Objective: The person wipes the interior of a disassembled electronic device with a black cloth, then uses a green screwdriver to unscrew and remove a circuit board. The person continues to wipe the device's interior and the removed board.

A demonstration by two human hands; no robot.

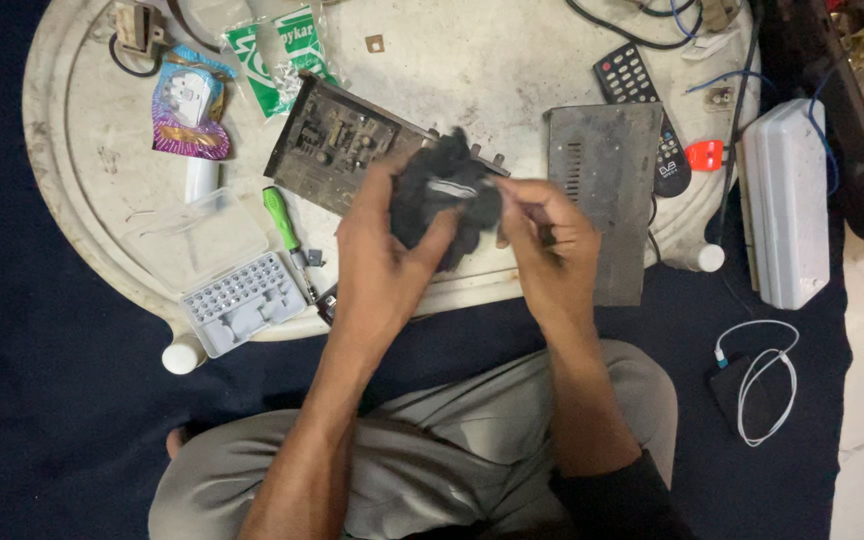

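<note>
While seated cross-legged at a low, round, off-white table [472, 60], holding a crumpled black cloth-like wad [444, 195] just above the table's near edge, in front of a bare brown circuit board chassis [344, 145]. Left hand [384, 262] closed around the wad from below and the left, thumb pressed up against it. Right hand [544, 240] to its right, fingertips pinched together on a pale narrow strip [449, 187] lying across the wad; whether pinching strip or cloth cannot be told. Strip's long axis roughly left to right, tilted slightly; wad itself lumpy, a little taller than wide, no clear pointing end. Grey perforated metal cover plate [604, 195] flat just right of the hands. Green-handled screwdriver [285, 232] and open clear plastic case of screwdriver bits [222, 280] to the left. Black remote control [644, 112] and white oblong plastic box [784, 200] farther right. White coiled cable [764, 375] on dark blue floor covering.
</note>
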